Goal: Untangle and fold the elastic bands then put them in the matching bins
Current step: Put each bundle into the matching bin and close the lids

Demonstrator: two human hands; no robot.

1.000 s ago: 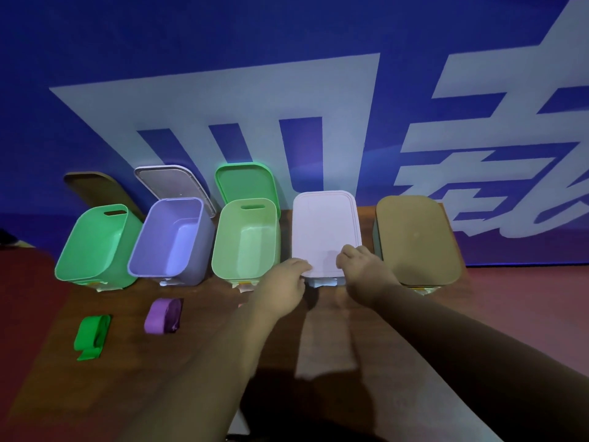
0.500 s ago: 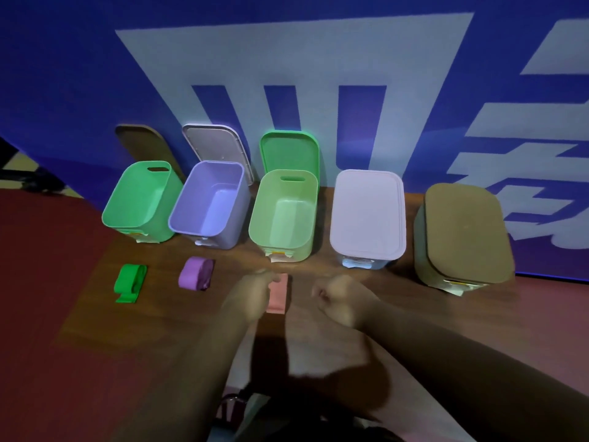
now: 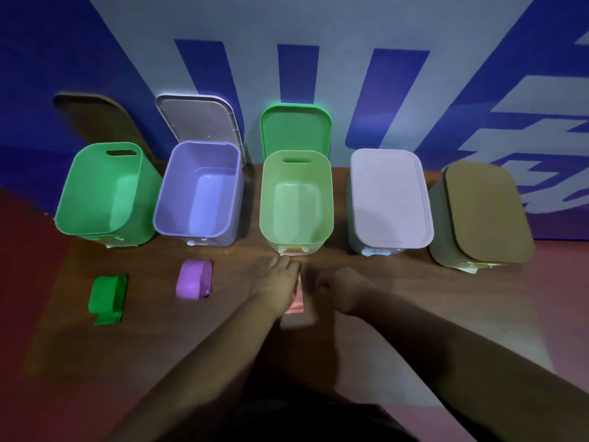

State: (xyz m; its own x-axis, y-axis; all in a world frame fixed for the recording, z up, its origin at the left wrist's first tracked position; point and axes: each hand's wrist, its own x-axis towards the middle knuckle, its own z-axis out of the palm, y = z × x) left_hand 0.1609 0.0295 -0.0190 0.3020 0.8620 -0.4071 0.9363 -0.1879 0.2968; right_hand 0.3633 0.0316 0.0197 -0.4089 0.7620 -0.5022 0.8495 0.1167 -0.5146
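Pink band (image 3: 295, 306) lies flat on the table (image 3: 414, 282), partly under the left hand (image 3: 275, 279), whose fingers (image 3: 288, 263) bend over its far end; whether they grip it cannot be told. Just right of them the right hand (image 3: 339, 290) is clenched, with nothing seen in it. Just beyond the fingers stands the open light green bin (image 3: 296, 173). Well to their left lie the folded purple band (image 3: 193, 279) and green band (image 3: 106, 298), in front of the open purple bin (image 3: 178, 186) and green bin (image 3: 95, 173).

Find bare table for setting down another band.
Free: table before the pink-lidded bin and brown-lidded bin; also the gap between green band and purple band. Crowded: left hand and right hand at the pink band, before the light-green bin.
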